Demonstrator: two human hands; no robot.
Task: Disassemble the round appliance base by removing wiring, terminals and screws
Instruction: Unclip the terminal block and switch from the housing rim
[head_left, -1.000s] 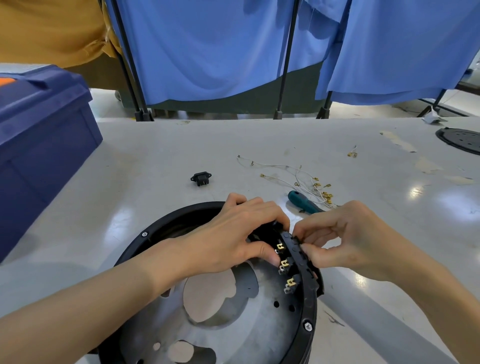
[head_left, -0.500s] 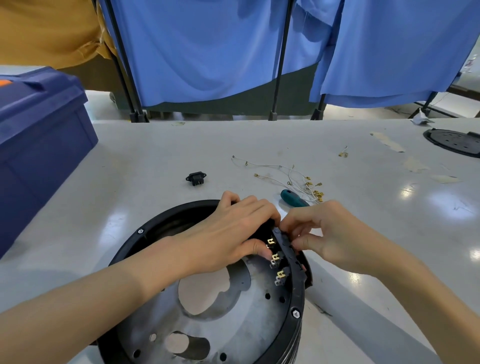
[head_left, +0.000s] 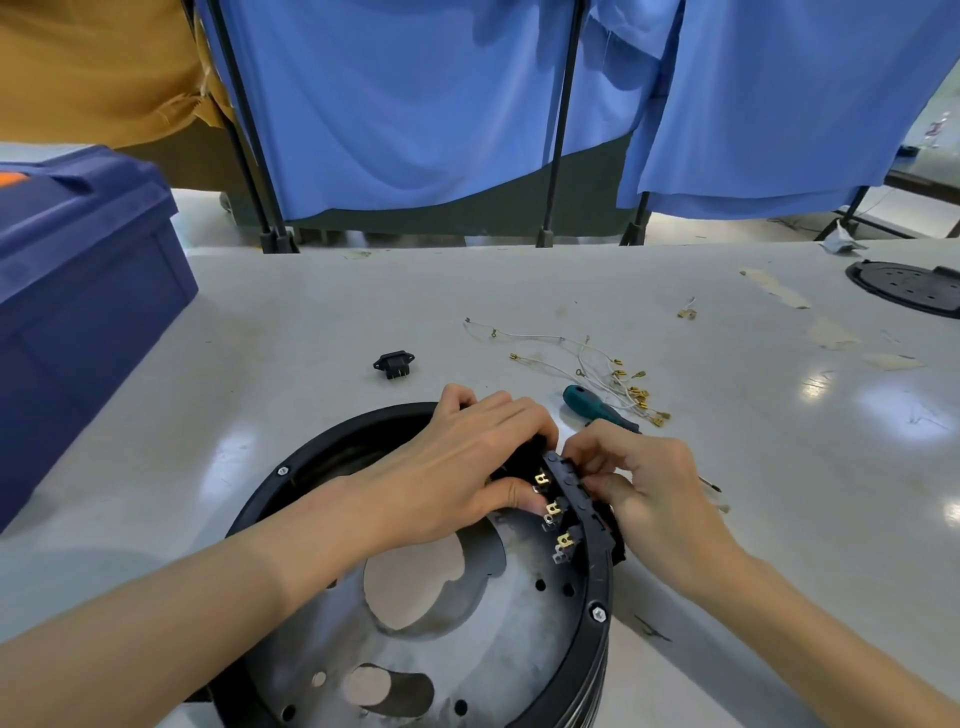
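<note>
Fingers of the left hand (head_left: 467, 467) are curled over the far right part of the rim of the black-rimmed round appliance base (head_left: 322, 457) with a grey, perforated metal floor, and its thumb presses on the inner side, just beside the top tab of the black plastic terminal strip (head_left: 558, 512) with three brass tabs. The right hand (head_left: 649, 483) comes from outside the rim and pinches the same terminal strip with bent fingers, a narrow hold; the two hands nearly touch each other over it. How much of the terminal strip is free from the rim I cannot tell. The round appliance base lies at the near centre of the pale grey table (head_left: 311, 322), with a hex screw (head_left: 598, 614) in its rim on the near right. Just beyond the hands lie a teal-handled screwdriver (head_left: 587, 405) and thin white wires (head_left: 571, 358) with brass ends; a small black socket (head_left: 394, 364) lies further left, well apart. A dark blue plastic toolbox (head_left: 78, 291) stands at the left, and a flat black round disc (head_left: 904, 288) at the far right. Blue cloth curtains (head_left: 415, 104) on black poles close the far side. Compared with half a second before, both hands stay at the same place on the rim with the same hold, and the loose parts have not moved.
</note>
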